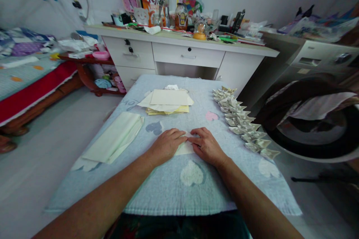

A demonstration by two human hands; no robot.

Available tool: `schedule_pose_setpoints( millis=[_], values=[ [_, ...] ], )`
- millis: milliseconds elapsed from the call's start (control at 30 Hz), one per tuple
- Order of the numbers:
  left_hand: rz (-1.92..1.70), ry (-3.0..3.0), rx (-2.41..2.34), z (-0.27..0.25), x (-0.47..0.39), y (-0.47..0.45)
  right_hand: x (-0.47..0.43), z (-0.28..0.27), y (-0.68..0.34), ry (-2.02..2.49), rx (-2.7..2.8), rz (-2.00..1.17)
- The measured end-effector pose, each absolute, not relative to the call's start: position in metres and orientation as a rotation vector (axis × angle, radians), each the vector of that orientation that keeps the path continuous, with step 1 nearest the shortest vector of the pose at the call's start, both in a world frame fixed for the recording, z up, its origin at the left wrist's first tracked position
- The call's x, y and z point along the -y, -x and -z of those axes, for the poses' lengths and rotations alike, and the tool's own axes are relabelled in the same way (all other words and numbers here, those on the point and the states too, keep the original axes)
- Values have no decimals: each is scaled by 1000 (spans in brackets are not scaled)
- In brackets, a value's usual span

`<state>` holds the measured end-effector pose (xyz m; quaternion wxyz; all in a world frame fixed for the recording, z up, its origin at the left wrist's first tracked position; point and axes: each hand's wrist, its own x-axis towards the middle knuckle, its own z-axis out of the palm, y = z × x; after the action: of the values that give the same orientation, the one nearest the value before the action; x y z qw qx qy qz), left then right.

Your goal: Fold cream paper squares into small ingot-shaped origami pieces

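Pale folded sheets (114, 138): lying at the left of the cloth-covered worktop (157, 194); the number of layers is hard to make out.
Paper pile (169, 98): beyond the hands, white sheets over yellowish ones, with a crumpled white piece (171, 87) partly hidden behind.
Left hand (165, 145): palm down, fingers slightly bent, fingertips on the small paper (183, 150); the thumb is covered, so I cannot tell whether it pinches.
Small paper: flat on the worktop between and partly under both hands, its far edge and any crease mostly hidden. The step looks like lining up or pressing a fold; that seems to call for steady fingertips and even edges.
Right hand (208, 146): fingers curled, tips at the paper's right side; whether they grip or only press, I cannot tell.
Folded paper shapes (242, 129): pointed, set in a slanting row along the right; they overlap too closely to count.
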<state>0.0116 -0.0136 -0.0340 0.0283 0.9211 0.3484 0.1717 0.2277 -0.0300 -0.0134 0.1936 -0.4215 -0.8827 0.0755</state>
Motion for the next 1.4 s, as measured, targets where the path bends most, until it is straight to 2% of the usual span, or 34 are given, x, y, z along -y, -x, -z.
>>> schedule_pose_setpoints(
  millis=[1067, 1400],
  values=[
    [-394, -2829, -1151, 34, 14, -16, 31, 6, -221, 1097, 2543, -266],
    [-384, -2862, -1113, 31, 14, -15, 44, -13, -240, 1182, 2645, -227]
  ],
)
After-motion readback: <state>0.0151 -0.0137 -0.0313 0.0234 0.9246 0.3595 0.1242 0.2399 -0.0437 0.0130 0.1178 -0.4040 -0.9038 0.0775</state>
